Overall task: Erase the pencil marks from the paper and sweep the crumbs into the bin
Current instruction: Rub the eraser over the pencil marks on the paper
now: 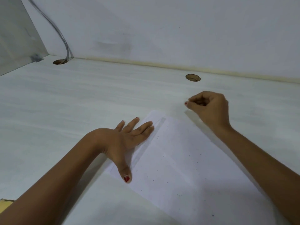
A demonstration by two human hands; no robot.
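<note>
Paper (186,159) is lying flat on the desk (81,95), crumbs (168,182) dotting it: thin, light, apt to slide or crease. Left hand (125,137) is pressing its left edge, fingers flat, a sound anchor. Beyond, right hand (209,108) is curling tight; contents indiscernible.

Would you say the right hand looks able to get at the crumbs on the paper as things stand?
Probably yes: the crumbs lie on bare paper just nearer than the right hand, and the left hand presses only the sheet's left edge.
</note>
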